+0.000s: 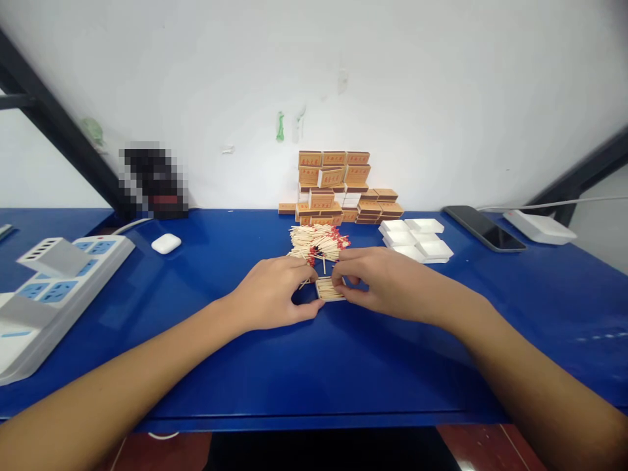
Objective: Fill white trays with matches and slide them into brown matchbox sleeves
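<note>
Foreground: small tray (333, 299) on blue desk (304, 373), between hands. Left hand (272, 291) pinches tray's left end; right hand (385, 281) curls fingertips over matchsticks (327, 288) at right end (grip on any stick: cannot tell). Good handling, presumably: left hold steady, right touch light, sticks parallel. Beyond: loose match pile (318, 239); to right, white trays (436, 250). Rear: stacked matchboxes (356, 174) before wall (417, 98).

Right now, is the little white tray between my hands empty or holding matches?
It's holding matches: their pale sticks show inside the tray. Whether it's full, I can't tell.
</note>
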Demonstrator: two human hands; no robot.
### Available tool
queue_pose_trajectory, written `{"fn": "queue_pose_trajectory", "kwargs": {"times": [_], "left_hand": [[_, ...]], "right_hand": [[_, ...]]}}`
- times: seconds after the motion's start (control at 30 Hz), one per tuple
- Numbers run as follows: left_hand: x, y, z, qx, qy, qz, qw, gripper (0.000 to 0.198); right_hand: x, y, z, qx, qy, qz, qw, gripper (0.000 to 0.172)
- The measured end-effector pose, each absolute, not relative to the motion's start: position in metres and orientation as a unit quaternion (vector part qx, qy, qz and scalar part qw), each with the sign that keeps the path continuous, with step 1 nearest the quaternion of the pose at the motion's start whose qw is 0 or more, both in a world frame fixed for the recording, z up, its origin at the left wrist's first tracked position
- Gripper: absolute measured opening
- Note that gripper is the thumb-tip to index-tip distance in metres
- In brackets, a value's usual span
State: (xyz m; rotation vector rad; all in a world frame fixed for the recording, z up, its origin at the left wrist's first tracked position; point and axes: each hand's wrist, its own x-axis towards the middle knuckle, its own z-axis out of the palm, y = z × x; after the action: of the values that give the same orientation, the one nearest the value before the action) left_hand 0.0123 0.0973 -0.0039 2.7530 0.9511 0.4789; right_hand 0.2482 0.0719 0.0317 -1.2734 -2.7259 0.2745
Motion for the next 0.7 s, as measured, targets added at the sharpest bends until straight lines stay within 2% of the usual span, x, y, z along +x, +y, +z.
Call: {"fn": "queue_pose_trajectory", "kwargs": {"times": [0.2,0.37,0.47,0.6,0.7], "left_hand": [[0.013,0.098,-0.004,0.929,0.318,0.163,0.093,0.025],[0.012,0.098,-0.006,0.932,0.311,0.168,0.083,0.026],[0.011,0.097,-0.006,0.932,0.311,0.168,0.08,0.026],[0.012,0.097,-0.005,0.932,0.311,0.165,0.082,0.025],[0.012,0.097,-0.005,0.932,0.312,0.164,0.083,0.025]], "right_hand": [[0.25,0.076,0.031,-0.411,-0.901,0.112,0.082,0.012],[0.268,0.092,0.034,-0.452,-0.879,0.052,0.142,0.011],[0.277,0.101,0.03,-0.49,-0.864,0.043,0.107,0.011],[0.278,0.105,0.021,-0.48,-0.868,0.1,0.076,0.021],[0.275,0.106,0.017,-0.482,-0.864,0.122,0.078,0.016]]}}
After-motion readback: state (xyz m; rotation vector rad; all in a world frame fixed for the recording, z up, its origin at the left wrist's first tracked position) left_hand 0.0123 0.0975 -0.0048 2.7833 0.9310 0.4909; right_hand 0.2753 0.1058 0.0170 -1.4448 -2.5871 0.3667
